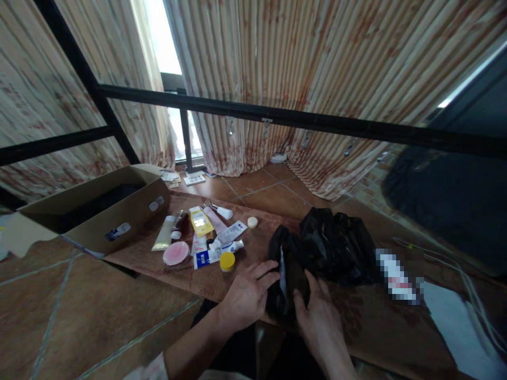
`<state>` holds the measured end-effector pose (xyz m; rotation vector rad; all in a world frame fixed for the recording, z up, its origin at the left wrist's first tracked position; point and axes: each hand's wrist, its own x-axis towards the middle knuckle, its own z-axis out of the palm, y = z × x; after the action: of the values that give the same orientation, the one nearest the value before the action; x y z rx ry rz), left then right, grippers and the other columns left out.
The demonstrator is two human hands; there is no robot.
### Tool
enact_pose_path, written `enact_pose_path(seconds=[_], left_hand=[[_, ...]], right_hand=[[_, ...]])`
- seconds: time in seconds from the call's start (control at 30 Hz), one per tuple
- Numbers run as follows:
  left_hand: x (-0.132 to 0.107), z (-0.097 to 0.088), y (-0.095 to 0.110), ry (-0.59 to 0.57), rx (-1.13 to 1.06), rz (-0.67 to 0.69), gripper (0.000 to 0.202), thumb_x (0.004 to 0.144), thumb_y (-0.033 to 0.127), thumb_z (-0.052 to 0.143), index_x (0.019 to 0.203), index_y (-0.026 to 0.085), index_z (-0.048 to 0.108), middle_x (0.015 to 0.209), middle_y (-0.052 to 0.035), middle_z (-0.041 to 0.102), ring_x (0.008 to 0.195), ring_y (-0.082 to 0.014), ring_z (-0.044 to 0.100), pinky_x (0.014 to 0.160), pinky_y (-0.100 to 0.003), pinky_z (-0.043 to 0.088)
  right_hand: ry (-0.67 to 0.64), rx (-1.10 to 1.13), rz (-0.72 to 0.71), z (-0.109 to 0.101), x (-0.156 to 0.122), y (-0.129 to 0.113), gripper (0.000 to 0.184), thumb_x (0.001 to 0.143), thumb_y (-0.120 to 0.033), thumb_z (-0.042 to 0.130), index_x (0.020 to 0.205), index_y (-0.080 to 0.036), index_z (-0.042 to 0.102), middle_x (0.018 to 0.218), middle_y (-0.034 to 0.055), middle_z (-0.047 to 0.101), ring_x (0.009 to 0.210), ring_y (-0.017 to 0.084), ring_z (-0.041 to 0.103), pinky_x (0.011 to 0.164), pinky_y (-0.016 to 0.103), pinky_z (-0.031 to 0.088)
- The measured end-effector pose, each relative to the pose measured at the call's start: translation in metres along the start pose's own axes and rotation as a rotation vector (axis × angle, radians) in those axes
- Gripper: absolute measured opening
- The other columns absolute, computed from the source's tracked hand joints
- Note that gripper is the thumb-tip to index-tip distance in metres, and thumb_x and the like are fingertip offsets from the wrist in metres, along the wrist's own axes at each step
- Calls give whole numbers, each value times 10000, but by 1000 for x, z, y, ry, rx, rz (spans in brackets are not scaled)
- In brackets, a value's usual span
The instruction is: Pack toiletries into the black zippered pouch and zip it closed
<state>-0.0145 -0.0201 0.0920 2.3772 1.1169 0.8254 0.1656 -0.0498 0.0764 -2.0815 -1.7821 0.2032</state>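
Observation:
A crumpled black plastic bag (332, 245) lies on a brown mat (222, 277) on the tiled floor. My left hand (247, 293) rests against the bag's near left edge, fingers stretched toward it. My right hand (319, 314) grips the bag's near lower part, thumb up against the black plastic. Left of the hands lie several cosmetic tubes (216, 232), a yellow packet (200, 221), a round pink compact (176, 254), a yellow cap (227, 261) and a small white lid (252, 222).
An open cardboard box (95, 211) stands at the left. A black metal rail (277, 116) crosses in front of striped curtains (317, 79). A dark bundle (447, 206) sits at the right, white paper (455, 327) and thin cords near it.

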Motion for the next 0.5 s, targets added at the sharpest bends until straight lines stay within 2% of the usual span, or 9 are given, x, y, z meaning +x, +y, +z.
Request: enact_pose_path(seconds=[0.3,0.5], left_hand=[[-3,-2,12,19,-34,41,402,830,72,410,1166,192,594,1369,-100,507,1214,-217,525,1010,-385,477],[-10,-4,19,42,-50,48,412,839,69,396,1177,205,588,1354,-85,525,1209,-202,528,993,-366,488]], right_hand=[[-60,77,36,-5,-5,-5,550,891,-400,351,1366,-128,405,1313,178,510,1144,311,570,833,426,513],[-37,86,-19,-4,-11,-3,496,911,-464,347,1275,-180,528,1348,146,482,1160,308,554,865,440,509]])
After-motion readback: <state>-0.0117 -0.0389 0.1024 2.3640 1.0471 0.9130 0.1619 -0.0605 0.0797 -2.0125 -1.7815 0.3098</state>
